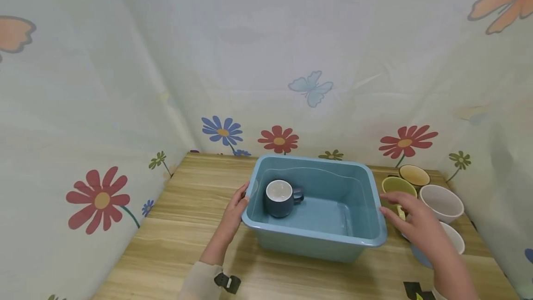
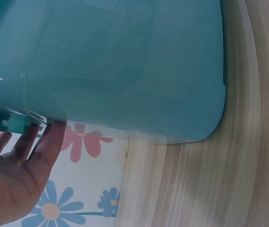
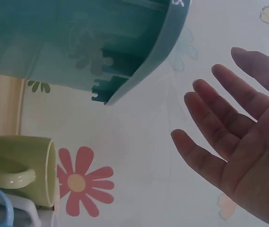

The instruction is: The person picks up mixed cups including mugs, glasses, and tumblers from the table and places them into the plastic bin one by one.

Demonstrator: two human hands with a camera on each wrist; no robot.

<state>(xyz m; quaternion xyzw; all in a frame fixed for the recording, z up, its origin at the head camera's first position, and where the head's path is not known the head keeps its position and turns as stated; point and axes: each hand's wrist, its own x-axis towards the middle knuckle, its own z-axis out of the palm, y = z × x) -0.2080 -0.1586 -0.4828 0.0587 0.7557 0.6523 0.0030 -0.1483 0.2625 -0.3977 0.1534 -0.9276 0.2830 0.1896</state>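
Observation:
A blue plastic bin (image 1: 308,244) stands on the wooden table. Inside, near its left end, a dark blue mug (image 1: 280,206) with a white interior stands upright, handle to the right. My left hand (image 1: 233,212) is against the bin's left rim, its fairly straight fingers (image 2: 51,142) touching the outside. Beside the right rim is my right hand (image 1: 418,221), fingers (image 3: 207,116) spread and slightly bent, with a gap to the bin in the right wrist view. A green mug (image 1: 399,185) is close to that hand and partly hidden behind it.
At the right stand a yellowish cup (image 1: 414,175), a pale pinkish cup (image 1: 441,203) and a light blue cup (image 1: 421,256), partly covered by the right arm. A flower-printed curtain (image 1: 283,115) hangs behind and beside the wooden table (image 1: 166,244).

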